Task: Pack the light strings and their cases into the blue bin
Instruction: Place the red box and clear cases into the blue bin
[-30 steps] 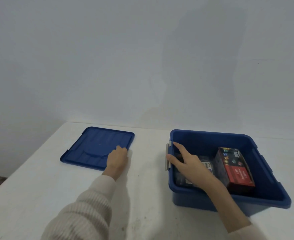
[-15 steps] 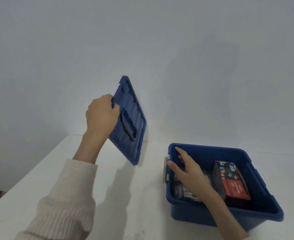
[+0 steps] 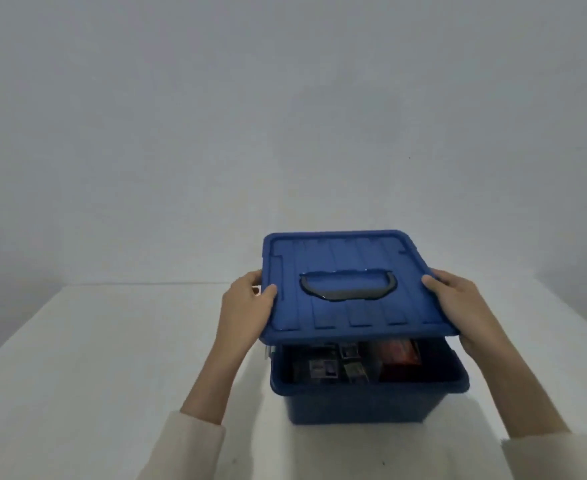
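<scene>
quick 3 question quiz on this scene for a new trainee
1. True or false: the blue plastic lid sits fully closed on the blue plastic bin.
2. The lid is held by: A one hand, B both hands, C no hand.
3. Fill in: the rightmost cardboard box visible under the lid's raised near edge is ___ in colour.
Key: 1 false, a gap shows the contents. 2 B, left hand and right hand grip its side edges. 3 red.

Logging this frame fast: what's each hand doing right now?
Left hand: grips the left edge of the ribbed blue plastic lid, held above the open blue plastic bin.
Right hand: grips the same lid's right edge.
</scene>
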The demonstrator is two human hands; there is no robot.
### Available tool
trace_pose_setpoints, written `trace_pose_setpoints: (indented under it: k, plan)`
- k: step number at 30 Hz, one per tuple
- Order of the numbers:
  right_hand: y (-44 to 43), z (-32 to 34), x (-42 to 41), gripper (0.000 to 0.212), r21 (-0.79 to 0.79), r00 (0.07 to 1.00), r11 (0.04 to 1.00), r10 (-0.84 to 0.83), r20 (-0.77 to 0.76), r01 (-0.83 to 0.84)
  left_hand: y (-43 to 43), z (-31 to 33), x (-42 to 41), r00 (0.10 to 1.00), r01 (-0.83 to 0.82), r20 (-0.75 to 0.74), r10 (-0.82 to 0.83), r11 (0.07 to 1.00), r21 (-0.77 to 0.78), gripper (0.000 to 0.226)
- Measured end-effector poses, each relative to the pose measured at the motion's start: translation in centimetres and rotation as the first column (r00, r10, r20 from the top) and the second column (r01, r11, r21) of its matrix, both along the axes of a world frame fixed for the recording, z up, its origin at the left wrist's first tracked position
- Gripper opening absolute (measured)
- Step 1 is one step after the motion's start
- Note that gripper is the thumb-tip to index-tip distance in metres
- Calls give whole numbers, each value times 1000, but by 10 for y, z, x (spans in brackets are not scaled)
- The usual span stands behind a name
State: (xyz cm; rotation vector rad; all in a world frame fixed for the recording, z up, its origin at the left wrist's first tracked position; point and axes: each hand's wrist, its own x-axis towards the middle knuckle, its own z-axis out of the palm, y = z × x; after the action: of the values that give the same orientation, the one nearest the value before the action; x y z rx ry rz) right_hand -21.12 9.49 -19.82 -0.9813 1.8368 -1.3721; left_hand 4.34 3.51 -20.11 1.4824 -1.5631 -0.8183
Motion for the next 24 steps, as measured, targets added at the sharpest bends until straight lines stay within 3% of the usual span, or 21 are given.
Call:
trace_pose_setpoints:
  k: [5,10,15,18,21,24]
  plan:
    - [24,-33,-1,29,169,944,985,23,-329,35,10,-43,-5,962,66,263,-80,996,62,25]
    - [34,-36,-4,29,225,906,971,29,-421,74,20,-43,-10,967,62,244,-72,997,47,28]
    - [37,-33,-9,32,287,945,958,84,-317,11,22,-46,-2,997,66,13,-71,972,226,60]
    - [35,-36,-11,33,267,956,964,78,-284,1,22,-47,-3,989,61,-149,-5,925,376,66]
    - [32,-42,-11,29,256,986,967,54,-157,-12,22,-53,-4,957,81,-282,74,862,501,48]
    - [32,-45,-10,16,230,998,973,11,-63,4,28,-54,-6,923,68,-362,131,870,488,19]
